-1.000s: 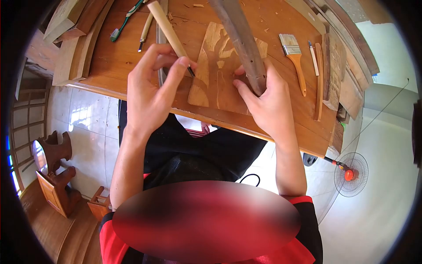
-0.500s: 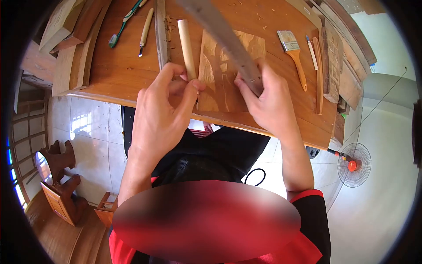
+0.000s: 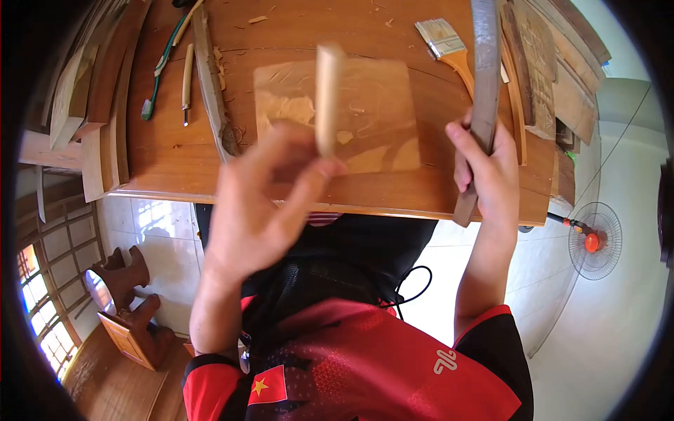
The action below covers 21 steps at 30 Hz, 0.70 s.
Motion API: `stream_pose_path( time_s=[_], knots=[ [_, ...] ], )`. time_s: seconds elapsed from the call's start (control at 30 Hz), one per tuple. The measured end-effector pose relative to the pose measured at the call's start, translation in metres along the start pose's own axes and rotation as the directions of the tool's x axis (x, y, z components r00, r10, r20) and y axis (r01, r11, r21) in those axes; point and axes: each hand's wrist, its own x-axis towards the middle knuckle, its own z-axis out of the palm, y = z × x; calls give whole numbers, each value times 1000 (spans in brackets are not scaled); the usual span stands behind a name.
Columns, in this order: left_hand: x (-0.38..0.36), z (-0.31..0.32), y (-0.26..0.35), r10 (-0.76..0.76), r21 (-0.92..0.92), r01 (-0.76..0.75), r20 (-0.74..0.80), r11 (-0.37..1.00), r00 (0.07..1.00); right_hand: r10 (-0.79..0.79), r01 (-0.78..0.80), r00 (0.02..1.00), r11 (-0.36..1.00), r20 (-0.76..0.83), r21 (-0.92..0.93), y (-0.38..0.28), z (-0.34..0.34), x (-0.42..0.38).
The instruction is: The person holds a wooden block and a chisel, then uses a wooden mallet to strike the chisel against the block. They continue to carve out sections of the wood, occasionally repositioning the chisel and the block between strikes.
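My left hand [image 3: 260, 200], blurred by motion, holds a carving chisel by its pale round wooden handle [image 3: 327, 98]. The handle points up above the board, and the blade is hidden or smeared. My right hand [image 3: 491, 168] is wrapped round a long, dark wooden bar [image 3: 486, 70], held upright at the right, its lower end past the table's front edge. Between my hands, a thin board [image 3: 382, 119] with shallow carved shapes lies flat on the table.
A rough wood strip [image 3: 210, 84], another chisel [image 3: 187, 88] and a green toothbrush [image 3: 156, 77] lie to the left. A paintbrush [image 3: 449, 49] rests behind the bar. Wood blocks are stacked at the left [image 3: 105, 91] and right [image 3: 537, 91] of the brown table [image 3: 158, 165].
The dark bar has swung from slanting over the board to upright at the right. The chisel has lifted away from the board. The board now lies with its longer side across the view.
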Motion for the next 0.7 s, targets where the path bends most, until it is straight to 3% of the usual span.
stream_pose_path(
  time_s=[0.03,0.1,0.13,0.23,0.33,0.43,0.6,0.7],
  knots=[
    [10,-6,-1,82,53,-79,-46,995,996,-14,14,1000,1000,-2,-6,5,3,-3],
    [29,-19,15,21,190,-11,-46,982,999,-53,53,999,998,-3,-17,9,8,-7],
    [39,-21,14,62,195,-63,15,979,998,-19,20,1000,1000,16,-12,10,9,-8],
    [75,-23,6,144,158,-167,149,973,978,-8,-5,992,994,123,106,11,5,-4],
    [105,-9,2,138,86,-151,140,985,981,10,-27,986,994,168,101,4,-3,10],
    [118,-7,-15,226,44,-232,109,972,968,-88,82,978,996,187,44,-5,-3,24],
    [122,-9,-31,210,-156,-227,-116,961,971,-236,293,949,904,209,-310,-26,18,61],
    [129,-10,-34,181,-296,-266,-285,917,941,-469,526,848,682,248,-509,-26,43,78]
  ],
)
